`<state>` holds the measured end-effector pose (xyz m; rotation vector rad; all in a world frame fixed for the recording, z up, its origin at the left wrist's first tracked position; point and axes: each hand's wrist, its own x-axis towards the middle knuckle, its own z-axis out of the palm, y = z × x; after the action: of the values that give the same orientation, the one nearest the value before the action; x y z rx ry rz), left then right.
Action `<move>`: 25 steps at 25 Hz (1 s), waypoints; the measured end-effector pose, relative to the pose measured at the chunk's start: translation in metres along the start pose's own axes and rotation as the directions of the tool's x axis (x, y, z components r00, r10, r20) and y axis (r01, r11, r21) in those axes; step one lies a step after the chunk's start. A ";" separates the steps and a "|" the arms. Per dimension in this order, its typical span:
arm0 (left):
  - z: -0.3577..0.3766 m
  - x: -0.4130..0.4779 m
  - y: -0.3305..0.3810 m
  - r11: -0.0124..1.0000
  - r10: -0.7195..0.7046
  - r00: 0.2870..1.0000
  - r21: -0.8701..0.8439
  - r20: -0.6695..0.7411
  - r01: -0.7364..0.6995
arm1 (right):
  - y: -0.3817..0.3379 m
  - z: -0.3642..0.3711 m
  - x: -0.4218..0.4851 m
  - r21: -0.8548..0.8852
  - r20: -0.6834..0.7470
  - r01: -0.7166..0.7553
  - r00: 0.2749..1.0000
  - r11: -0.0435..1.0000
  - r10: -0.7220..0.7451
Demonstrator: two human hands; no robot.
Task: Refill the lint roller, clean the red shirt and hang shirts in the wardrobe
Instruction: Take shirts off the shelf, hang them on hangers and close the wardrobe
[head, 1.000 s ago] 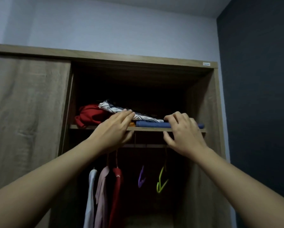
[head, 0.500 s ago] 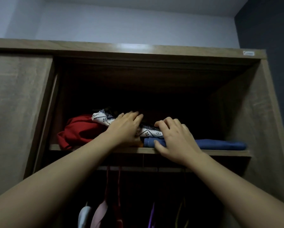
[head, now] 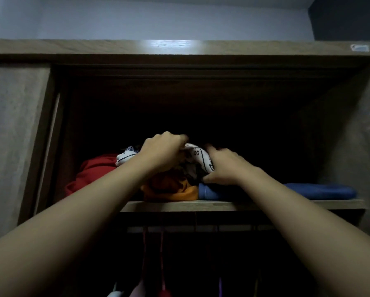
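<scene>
Red shirt (head: 94, 172) sits mid-left on shelf (head: 222, 205); left hand (head: 160, 151) and right hand (head: 225, 168) grip patterned cloth (head: 198, 156), fingers curled.

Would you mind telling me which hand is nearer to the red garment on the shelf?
Left. The left hand grips the patterned cloth just right of the red garment; the right hand holds the same cloth farther right, above the blue garment.

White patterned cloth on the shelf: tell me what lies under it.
An orange garment shows beneath the cloth, beside a blue garment. The left hand, right hand and shadow cover the rest.
</scene>
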<state>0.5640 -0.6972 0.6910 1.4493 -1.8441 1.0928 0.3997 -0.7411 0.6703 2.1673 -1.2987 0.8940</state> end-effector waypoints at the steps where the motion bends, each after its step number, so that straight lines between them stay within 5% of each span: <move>1: 0.000 -0.002 -0.006 1.000 0.016 0.997 0.020 0.075 -0.018 | 0.001 0.000 0.004 0.000 0.052 0.012 0.999 1.000 -0.012; 5: -0.004 -0.005 -0.024 0.996 -0.076 0.952 0.055 0.297 0.063 | 0.001 0.003 0.022 -0.126 0.136 0.065 0.990 0.990 -0.048; 10: -0.007 0.000 -0.020 0.977 -0.004 0.993 0.213 -0.119 0.030 | 0.002 -0.006 0.027 -0.243 0.121 0.134 0.987 0.961 -0.107; 12: -0.003 0.005 -0.010 0.980 0.060 0.987 0.195 -0.146 -0.031 | 0.011 -0.029 0.024 -0.315 0.047 0.097 0.995 0.944 -0.087; 20: 0.029 0.033 0.079 0.953 0.303 0.951 -0.025 0.058 -0.302 | 0.105 -0.060 -0.035 -0.679 0.047 0.037 0.999 0.733 -0.007; 25: 0.042 0.037 0.085 0.915 0.379 0.885 -0.253 0.270 -0.315 | 0.150 -0.055 -0.066 -0.512 0.220 0.068 0.974 0.856 0.055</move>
<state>0.4749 -0.7450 0.6769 1.2552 -2.4406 0.8291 0.2274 -0.7323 0.6681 1.8675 -1.4363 0.2394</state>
